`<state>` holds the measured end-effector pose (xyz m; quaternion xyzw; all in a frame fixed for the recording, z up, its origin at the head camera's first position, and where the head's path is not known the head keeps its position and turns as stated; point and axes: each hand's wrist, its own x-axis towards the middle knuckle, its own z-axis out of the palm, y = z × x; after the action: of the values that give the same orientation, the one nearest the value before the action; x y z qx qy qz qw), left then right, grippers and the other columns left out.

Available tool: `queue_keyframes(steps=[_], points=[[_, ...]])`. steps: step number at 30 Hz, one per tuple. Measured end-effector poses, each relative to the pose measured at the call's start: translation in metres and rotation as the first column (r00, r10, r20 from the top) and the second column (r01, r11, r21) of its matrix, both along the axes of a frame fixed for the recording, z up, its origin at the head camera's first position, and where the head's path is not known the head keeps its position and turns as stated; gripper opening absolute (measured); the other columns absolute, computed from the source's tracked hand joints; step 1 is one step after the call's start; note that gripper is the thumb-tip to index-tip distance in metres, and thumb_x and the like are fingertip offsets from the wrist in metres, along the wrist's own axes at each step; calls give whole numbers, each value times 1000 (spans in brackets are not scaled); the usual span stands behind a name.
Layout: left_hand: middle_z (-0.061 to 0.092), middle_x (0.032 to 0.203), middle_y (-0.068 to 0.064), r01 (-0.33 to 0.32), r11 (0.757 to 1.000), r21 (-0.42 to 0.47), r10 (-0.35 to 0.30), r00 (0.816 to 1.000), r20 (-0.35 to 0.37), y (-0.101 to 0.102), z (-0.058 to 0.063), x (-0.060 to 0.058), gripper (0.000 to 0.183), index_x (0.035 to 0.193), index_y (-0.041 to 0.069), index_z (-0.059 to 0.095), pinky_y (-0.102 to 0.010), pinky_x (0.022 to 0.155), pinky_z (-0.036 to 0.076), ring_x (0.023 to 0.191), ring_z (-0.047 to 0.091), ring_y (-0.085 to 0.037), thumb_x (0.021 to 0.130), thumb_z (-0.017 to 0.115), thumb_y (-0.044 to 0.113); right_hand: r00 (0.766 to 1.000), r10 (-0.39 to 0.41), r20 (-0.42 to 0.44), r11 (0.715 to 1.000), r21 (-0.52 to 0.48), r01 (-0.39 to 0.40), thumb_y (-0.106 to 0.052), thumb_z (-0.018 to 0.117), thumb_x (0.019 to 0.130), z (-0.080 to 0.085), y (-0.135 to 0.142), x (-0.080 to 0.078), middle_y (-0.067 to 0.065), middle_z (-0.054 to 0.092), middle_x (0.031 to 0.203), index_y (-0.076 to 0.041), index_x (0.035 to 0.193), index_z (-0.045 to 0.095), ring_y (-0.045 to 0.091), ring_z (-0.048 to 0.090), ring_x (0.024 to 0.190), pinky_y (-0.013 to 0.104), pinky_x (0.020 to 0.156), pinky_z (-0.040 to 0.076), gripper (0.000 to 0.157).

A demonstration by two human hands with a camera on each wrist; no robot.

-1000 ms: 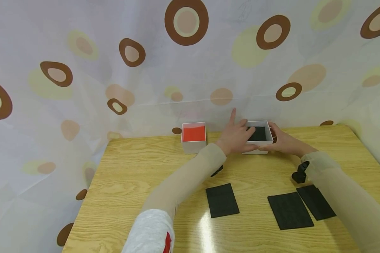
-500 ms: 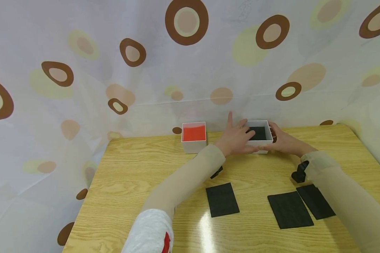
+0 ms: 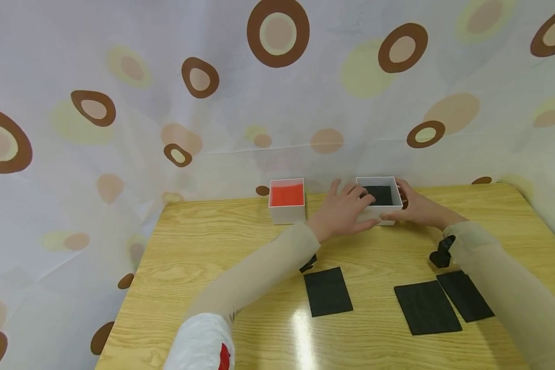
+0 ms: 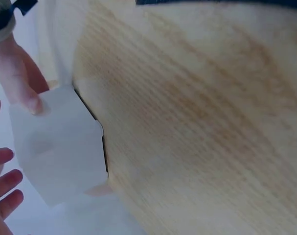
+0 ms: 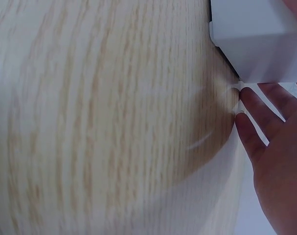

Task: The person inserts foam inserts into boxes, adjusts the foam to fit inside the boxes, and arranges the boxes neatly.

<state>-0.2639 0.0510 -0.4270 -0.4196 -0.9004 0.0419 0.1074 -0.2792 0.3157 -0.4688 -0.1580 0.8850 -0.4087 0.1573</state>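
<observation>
A white open-topped box (image 3: 374, 211) with a folded black cloth (image 3: 383, 195) inside stands at the back of the table. My right hand (image 3: 421, 208) holds the box at its right side, thumb on the front wall. In the right wrist view, that hand's fingers (image 5: 256, 110) lie along the side of the box (image 5: 261, 44). My left hand (image 3: 338, 213) is at the box's left end with bent, spread fingers, its fingertips over the rim. The left wrist view has its fingers (image 4: 9, 181) apart from each other beside the box front (image 4: 60, 142).
A second white box (image 3: 288, 214) holding a red cloth (image 3: 287, 196) stands to the left. On the nearer tabletop lie more folded black cloths: one (image 3: 328, 292) in the middle, one (image 3: 427, 308) and a narrower one (image 3: 464, 296) at right. A patterned curtain (image 3: 240, 113) hangs behind.
My left hand has drawn back a little to the left and toward me, its raised index finger lowering. The right hand stays at the box.
</observation>
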Motion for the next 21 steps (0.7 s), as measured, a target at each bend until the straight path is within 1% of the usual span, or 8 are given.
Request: queue_keyframes(steps=[4,5,8,11,13,15,19,21], points=[[60,139,7,2,999,47,-3,1000,24,-8,1,13,55,141,29,60,-46,115,37,134,50,-15,103,47,67,1000,-3,-6,1000,-1,3,-24,80,94,-3,2,-1,26,42,141,-7,162,4,36,49,117,34,90,48,104],[61,138,7,0,998,59,-2,999,40,-10,2,16,55,141,29,61,-45,113,39,133,50,-15,103,48,66,1000,-3,-6,1000,-1,3,-24,80,94,-4,2,-1,26,43,141,-7,162,4,36,49,117,35,91,48,103],[61,137,6,-14,994,107,1,992,122,-19,2,28,54,140,27,62,-42,109,42,132,51,-15,102,52,64,1000,-5,-7,1000,-6,5,-23,80,94,-6,3,-3,25,43,142,-9,163,4,36,49,119,40,94,48,103],[59,137,5,-40,989,143,8,976,216,-30,1,39,52,139,24,63,-44,109,43,132,51,-16,102,56,61,1000,-5,-4,1000,-3,5,-23,80,94,-7,3,-4,25,42,143,-9,163,3,37,49,121,46,97,47,104],[59,138,4,-58,985,160,15,966,260,-38,0,46,53,139,23,63,-44,108,43,131,52,-17,102,57,60,1000,-7,-2,1000,-4,7,-23,80,93,-6,3,-4,26,42,144,-8,162,4,38,48,122,48,98,46,104],[59,140,3,-77,982,170,24,955,294,-47,-4,53,54,140,23,62,-44,107,44,131,52,-17,101,57,60,1000,-7,2,1000,-6,7,-23,80,93,-4,2,-4,26,42,143,-8,162,4,38,49,121,48,97,46,103],[58,140,3,-97,978,182,31,941,337,-65,-15,64,59,143,22,59,-43,104,44,130,53,-18,100,57,63,1000,0,7,1000,-8,1,-22,80,94,-4,1,-5,26,41,144,-7,162,4,38,49,122,45,96,46,103],[58,139,2,-110,977,180,38,932,360,-75,-19,71,63,145,21,57,-42,103,45,129,53,-18,100,57,63,1000,-1,13,1000,-9,1,-23,80,94,-4,1,-5,27,41,145,-7,162,3,39,48,122,48,98,46,104]])
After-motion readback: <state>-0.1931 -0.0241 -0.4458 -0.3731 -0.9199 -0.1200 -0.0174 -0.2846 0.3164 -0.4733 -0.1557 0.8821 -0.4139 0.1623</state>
